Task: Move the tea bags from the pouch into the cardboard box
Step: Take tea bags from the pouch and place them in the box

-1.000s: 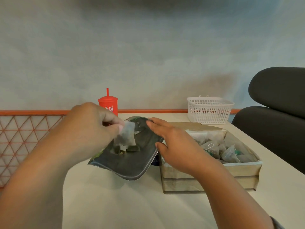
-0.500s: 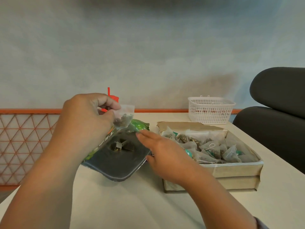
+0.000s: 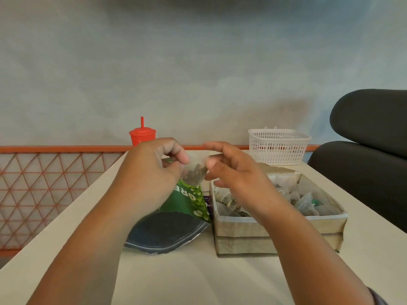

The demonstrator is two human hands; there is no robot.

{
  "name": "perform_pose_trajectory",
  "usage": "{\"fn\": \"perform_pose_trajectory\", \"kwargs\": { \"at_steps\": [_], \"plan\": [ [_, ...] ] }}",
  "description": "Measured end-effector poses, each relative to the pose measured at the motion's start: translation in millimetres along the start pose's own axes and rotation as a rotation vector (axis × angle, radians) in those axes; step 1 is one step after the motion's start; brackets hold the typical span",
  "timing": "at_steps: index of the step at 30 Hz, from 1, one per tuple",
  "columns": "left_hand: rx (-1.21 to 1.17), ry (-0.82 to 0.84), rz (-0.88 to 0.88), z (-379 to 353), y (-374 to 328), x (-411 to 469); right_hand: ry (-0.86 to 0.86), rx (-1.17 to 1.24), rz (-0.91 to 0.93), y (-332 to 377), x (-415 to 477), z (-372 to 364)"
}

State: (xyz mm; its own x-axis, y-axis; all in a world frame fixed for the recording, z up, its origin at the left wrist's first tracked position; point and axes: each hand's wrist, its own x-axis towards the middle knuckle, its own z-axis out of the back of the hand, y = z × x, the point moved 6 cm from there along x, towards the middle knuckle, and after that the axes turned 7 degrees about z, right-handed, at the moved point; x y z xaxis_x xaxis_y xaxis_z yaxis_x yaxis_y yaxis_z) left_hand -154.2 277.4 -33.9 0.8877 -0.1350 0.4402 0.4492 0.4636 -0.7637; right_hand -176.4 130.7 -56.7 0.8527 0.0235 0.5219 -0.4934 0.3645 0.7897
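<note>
The left hand [image 3: 154, 172] pinches one tea bag [image 3: 195, 173] in the air above the pouch [image 3: 182, 201]. The right hand [image 3: 237, 172], fingers loosely curled, meets the bag's right edge, though motion blur hides whether it grips. The cardboard box [image 3: 275, 227] lies down and to the right on the counter [image 3: 198, 278], directly under the right hand, so that hand is better placed for the drop.

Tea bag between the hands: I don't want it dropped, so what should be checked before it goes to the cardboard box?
1. Left hand pinches the tea bag: ok.
2. Right hand has a hold on it: cannot tell, blurred.
3. Tea bag out of the green pouch: ok.
4. Cardboard box open on top: ok.
5. Room left above the boxed tea bags: probably ok.
</note>
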Motion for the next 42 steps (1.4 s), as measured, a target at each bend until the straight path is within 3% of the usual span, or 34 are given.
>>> {"fn": "perform_pose_trajectory", "kwargs": {
  "at_steps": [7, 11, 15, 19, 23, 28, 34, 42],
  "plan": [
    [-0.050, 0.081, -0.071, -22.0, -6.3, -4.7, -0.106, -0.027, 0.020, 7.2, 0.0, 23.7],
    [0.036, 0.076, -0.087, -30.4, -7.2, -6.9, -0.196, -0.147, 0.005, 7.9, -2.0, 52.2],
    [0.236, 0.127, -0.076, -34.2, 3.4, -3.1, -0.341, -0.211, 0.010, 4.4, -6.7, 91.1],
    [0.592, 0.310, -0.004, -44.4, 32.0, 3.1, -0.507, -0.236, -0.009, -7.4, -14.1, 129.4],
    [0.745, 0.376, 0.076, -51.1, 54.9, 5.7, -0.611, -0.246, -0.030, -17.2, -23.6, 155.5],
    [0.853, 0.380, 0.068, -58.9, 65.6, 6.4, -0.690, -0.330, -0.118, -39.2, -28.3, 169.0],
    [0.820, 0.346, 0.052, -58.5, 69.4, 7.9, -0.700, -0.517, -0.278, -72.0, -30.2, 170.9],
    [0.725, 0.134, -0.064, -43.0, 48.9, 14.7, -0.636, -0.510, -0.291, -70.0, -26.8, 169.3]
  ]
}}
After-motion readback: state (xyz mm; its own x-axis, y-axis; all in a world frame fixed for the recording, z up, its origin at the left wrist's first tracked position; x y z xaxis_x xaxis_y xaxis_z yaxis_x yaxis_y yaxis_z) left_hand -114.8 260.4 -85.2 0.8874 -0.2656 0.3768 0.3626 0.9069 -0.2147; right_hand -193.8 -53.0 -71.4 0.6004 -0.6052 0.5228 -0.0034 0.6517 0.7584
